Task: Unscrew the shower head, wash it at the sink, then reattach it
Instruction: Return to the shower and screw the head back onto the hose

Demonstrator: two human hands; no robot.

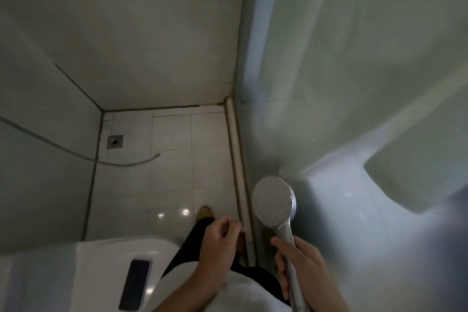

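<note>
shower head (274, 200) detached, held low right of view, spray face up toward camera. right hand (301, 263) wraps its handle, fingers curled round; likely carrying grip for the trip to the sink. left hand (217, 243) free, fingers loosely curled, holding nothing. hose (121, 163) hangs loose, open end over floor tiles near drain (115, 142). phone (135, 284) lies on white ledge (96, 256). sink not in view.

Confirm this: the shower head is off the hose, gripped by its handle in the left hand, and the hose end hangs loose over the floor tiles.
One slip: the right hand, not the left, grips the shower head by its handle, as the head view shows. The hose end does hang loose.
</note>
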